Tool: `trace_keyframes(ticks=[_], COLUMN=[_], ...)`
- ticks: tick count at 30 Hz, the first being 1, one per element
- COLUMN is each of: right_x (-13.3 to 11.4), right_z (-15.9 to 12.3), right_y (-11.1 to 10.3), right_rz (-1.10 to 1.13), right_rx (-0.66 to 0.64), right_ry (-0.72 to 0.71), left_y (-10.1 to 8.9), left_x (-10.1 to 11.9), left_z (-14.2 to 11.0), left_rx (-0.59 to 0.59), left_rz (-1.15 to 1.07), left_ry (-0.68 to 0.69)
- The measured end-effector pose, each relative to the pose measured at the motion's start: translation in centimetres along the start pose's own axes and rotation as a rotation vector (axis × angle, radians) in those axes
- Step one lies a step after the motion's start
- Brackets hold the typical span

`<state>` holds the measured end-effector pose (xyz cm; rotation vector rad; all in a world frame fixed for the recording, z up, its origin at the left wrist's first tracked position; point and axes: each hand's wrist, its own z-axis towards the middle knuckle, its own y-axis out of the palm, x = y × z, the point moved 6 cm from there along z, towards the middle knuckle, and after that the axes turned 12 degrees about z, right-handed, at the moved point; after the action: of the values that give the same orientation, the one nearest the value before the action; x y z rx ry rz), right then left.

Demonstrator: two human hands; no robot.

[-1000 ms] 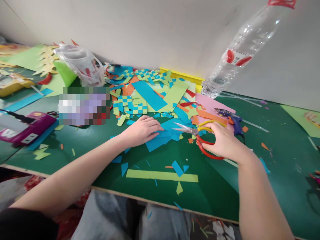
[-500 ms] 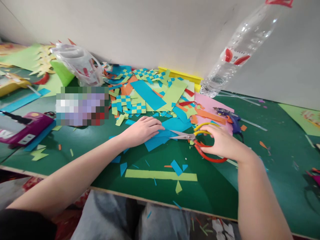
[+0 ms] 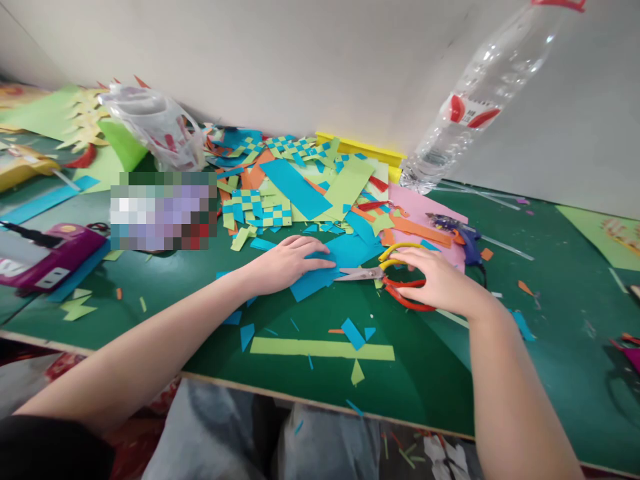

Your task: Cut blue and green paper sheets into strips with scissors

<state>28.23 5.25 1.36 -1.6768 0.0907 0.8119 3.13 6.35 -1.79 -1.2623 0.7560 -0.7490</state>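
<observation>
In the head view my left hand (image 3: 293, 265) is at the middle of the green table, its fingers together on a piece of blue paper (image 3: 314, 287). The hand covers part of that piece. A pair of scissors (image 3: 369, 273) with yellow and red handles is in my right hand (image 3: 434, 275), fingers through the loops. Its blades are slightly apart and point left, their tips beside the blue paper and close to my left fingertips. A larger blue sheet (image 3: 354, 252) lies just behind both hands. Nearer the table edge lies a light green strip (image 3: 323, 349) among small scraps.
A heap of woven blue-and-green paper pieces (image 3: 263, 208) lies behind my hands. A tall plastic bottle (image 3: 465, 110) leans at the wall. A blue glue gun (image 3: 465, 241) rests right, a purple device (image 3: 55, 257) left, and a bagged cup (image 3: 160, 127) stands behind.
The scissors and my right hand have shifted slightly left. The narrow blue piece between the blades no longer shows there. My left fingers have stretched a little to the right.
</observation>
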Motion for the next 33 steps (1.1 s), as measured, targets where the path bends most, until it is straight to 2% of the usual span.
trace_keyframes(ticks=[12, 19, 26, 33], right_x=[2.0, 1.9, 0.9, 1.6], right_z=[0.2, 0.0, 0.4, 0.1], right_y=[0.7, 0.3, 0.6, 0.6], right_rz=[0.018, 0.045, -0.02, 0.006], right_rx=[-0.013, -0.025, 0.002, -0.028], right_ry=[-0.022, 0.009, -0.037, -0.018], left_y=[0.1, 0.0, 0.0, 0.0], left_x=[-0.1, 0.0, 0.0, 0.0], left_z=[-0.1, -0.1, -0.2, -0.2], left_rx=[-0.044, -0.048, -0.053, -0.058], left_rz=[0.049, 0.055, 0.07, 0.069], left_ry=[-0.012, -0.011, -0.015, -0.018])
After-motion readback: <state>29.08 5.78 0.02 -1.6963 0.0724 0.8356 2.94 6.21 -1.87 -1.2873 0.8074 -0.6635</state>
